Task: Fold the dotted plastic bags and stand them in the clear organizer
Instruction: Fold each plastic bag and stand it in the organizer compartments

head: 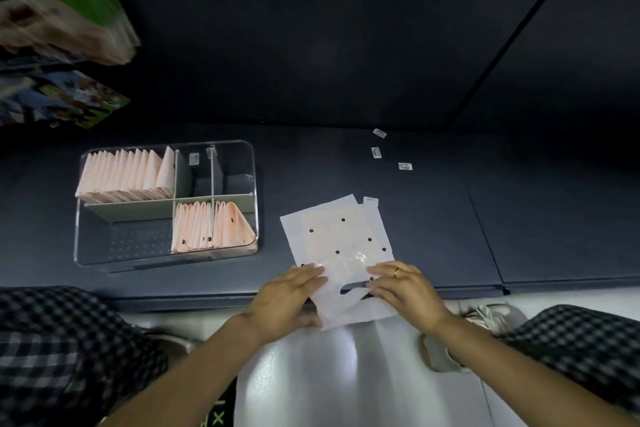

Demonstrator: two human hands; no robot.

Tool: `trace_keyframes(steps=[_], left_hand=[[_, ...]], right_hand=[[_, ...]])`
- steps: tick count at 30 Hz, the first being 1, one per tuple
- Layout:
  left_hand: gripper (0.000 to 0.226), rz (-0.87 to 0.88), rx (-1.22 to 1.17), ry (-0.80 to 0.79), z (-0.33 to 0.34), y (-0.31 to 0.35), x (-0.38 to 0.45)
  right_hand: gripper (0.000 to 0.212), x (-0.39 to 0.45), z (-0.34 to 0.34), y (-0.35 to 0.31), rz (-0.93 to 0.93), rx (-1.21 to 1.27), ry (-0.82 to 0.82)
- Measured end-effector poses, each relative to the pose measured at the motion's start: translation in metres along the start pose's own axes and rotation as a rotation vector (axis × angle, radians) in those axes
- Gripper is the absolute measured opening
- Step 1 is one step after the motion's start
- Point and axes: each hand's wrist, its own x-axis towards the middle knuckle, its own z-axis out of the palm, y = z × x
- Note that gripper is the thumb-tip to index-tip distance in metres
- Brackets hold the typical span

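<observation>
Dotted plastic bag [341,246] lies flat and unfolded on the dark surface [485,218] at lower centre of the frame, its cut-out handle end hanging over the near edge toward the person. Left hand [289,298] rests on the bag's lower left corner with fingers straight and flat, pressing rather than gripping; right hand [401,284], wearing a ring, lies the same way on the lower right part, fingertips near the handle slot. Neither hand has hold of anything by a curl or pinch.

By the look of it the task is well along but this bag has not had its first fold yet; the hands seem to be smoothing or squaring it up.

Clear organizer [254,191] sits at centre left of the frame, well apart from the bag, split by grey dividers. Its upper left compartment holds a long row of folded pink bags [123,175] standing on edge. The two lower right compartments each hold a shorter standing row [213,225], the last one in the rightmost leaning. The two small upper right compartments look to hold no bags, one showing a small label. The lower left compartment shows only its dimpled floor. So there is room left for more.

Three small white labels [405,166] lie on the surface at upper right, and another just beyond the bag's far corner
</observation>
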Motion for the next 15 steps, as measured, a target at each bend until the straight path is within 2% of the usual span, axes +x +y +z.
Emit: trace_keyframes(steps=[3, 7, 12, 15], left_hand=[[0.071, -0.048, -0.057, 0.041, 0.001, -0.001, 0.003], [0.063, -0.206, -0.28, 0.155, -0.005, 0.004, 0.008], [0.069, -0.352, -0.608, 0.417, -0.016, 0.008, 0.015], [0.07, -0.335, -0.51, 0.606, -0.018, 0.009, 0.017]], right_hand=[[0.017, 0.011, -0.008, -0.003, 0.045, 0.084, -0.096], [0.021, 0.037, -0.037, -0.015, 0.109, 0.293, -0.275], [0.01, 0.084, -0.062, -0.015, 0.139, 0.217, -0.258], [0.01, 0.109, -0.06, -0.01, 0.179, 0.145, -0.254]])
